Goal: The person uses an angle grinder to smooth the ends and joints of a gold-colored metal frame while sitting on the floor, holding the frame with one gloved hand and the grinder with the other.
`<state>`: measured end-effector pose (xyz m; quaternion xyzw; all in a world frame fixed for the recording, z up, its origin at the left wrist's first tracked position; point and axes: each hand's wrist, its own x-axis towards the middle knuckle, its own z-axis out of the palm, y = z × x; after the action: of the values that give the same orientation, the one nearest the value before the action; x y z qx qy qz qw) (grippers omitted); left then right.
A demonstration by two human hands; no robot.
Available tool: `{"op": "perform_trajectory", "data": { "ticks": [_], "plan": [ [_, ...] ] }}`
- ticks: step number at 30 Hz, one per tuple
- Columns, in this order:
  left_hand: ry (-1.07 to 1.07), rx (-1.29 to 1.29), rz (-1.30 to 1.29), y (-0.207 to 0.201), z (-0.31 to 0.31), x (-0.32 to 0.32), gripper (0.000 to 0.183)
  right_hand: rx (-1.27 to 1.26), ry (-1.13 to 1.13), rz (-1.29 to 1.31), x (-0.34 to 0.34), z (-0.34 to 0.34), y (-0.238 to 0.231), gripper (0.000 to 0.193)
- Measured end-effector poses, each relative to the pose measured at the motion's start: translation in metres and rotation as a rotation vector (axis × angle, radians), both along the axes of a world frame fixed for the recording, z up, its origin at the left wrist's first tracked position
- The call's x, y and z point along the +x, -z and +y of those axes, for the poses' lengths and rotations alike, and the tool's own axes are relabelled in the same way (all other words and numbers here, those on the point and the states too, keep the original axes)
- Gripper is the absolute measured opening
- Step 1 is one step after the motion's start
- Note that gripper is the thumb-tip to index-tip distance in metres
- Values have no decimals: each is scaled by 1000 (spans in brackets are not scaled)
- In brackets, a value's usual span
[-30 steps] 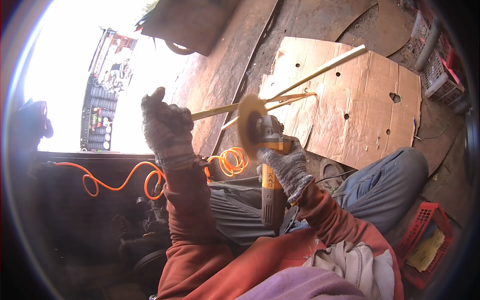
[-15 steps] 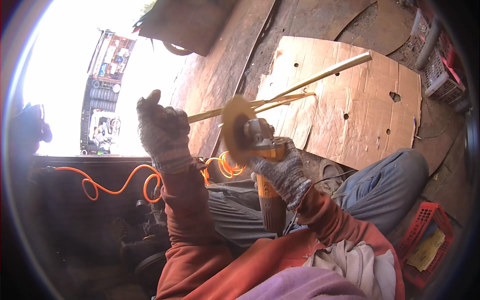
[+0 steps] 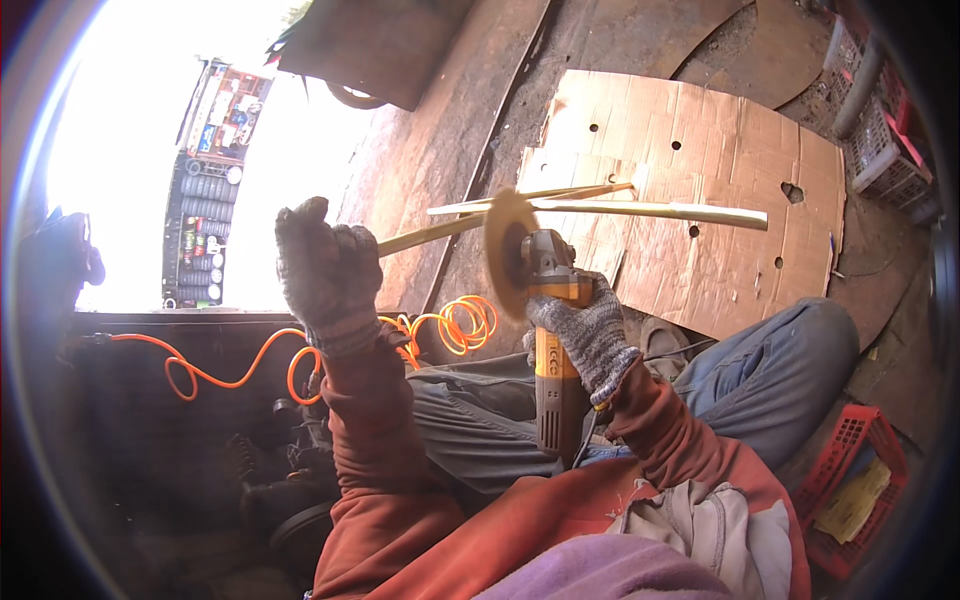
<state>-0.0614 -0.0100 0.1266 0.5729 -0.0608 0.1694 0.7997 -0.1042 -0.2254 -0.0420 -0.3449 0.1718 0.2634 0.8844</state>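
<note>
My left hand (image 3: 328, 265), in a grey knit glove, is closed around the end of a long, narrow yellowish strip (image 3: 410, 238) that reaches right, over a flattened cardboard sheet. My right hand (image 3: 590, 325), also gloved, grips the yellow and dark body of an angle grinder (image 3: 556, 370), held upright. The grinder's large brownish disc (image 3: 510, 255) stands in front of the strip and hides part of it; whether they touch I cannot tell. A second pale strip (image 3: 680, 210) crosses behind the disc; whether it is joined to the first is unclear.
The cardboard sheet (image 3: 720, 265), with several holes, lies on the worn floor. A coiled orange hose (image 3: 465, 325) is beyond my legs. At the right stand a red plastic basket (image 3: 850, 440) and several crates (image 3: 890, 160). A dark panel (image 3: 370, 50) is at the top.
The second strip has swung, its right end coming down nearer to me. My right hand and the grinder have shifted slightly right and become more upright. My left hand has barely moved.
</note>
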Motion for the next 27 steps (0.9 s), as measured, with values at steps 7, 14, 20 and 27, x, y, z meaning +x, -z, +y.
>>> {"op": "perform_trajectory", "data": {
  "ticks": [7, 14, 20, 27],
  "plan": [
    [-36, 52, -6, 2, -10, -1, 38, -173, 26, -358, -22, 13, 0, 49],
    [85, 27, -54, 4, 2, -8, 23, -38, -75, -77, -11, -3, -9, 54],
    [63, 96, -70, 2, -6, -7, 20, 19, -8, -29, -9, -6, -9, 53],
    [-50, 198, -48, 2, -13, -12, 17, -15, -49, -53, -6, -9, -3, 50]
  ]
}}
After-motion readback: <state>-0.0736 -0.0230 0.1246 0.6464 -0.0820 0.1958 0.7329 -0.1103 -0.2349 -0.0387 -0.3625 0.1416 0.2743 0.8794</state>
